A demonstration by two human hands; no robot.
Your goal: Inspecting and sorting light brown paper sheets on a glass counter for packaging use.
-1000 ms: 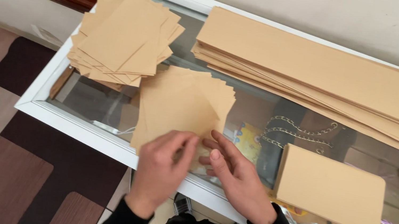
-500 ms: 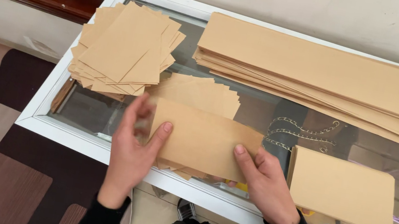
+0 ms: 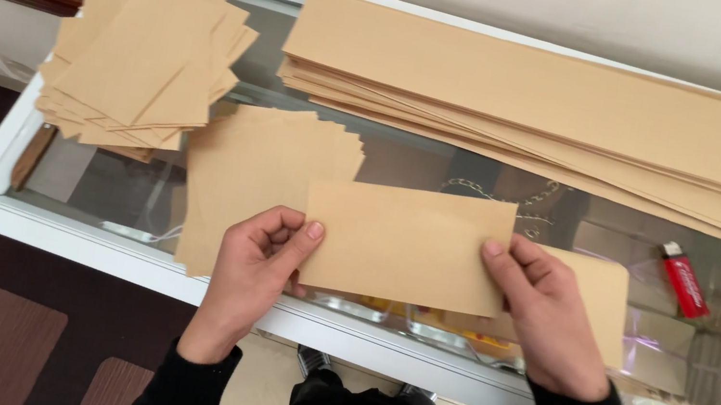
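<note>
Left hand (image 3: 258, 259), right hand (image 3: 547, 312) pinch folded sheet (image 3: 405, 244).

A flat, rectangular tan paper sheet (image 3: 405, 244), long side level, is held above the glass counter's near edge.

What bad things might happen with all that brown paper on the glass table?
The folded brown sheet is held only at its ends by the left hand and right hand, so it might bend or slip. The messy pile of folded sheets hangs near the table edge and could slide off. The red lighter lies close to the paper.
</note>
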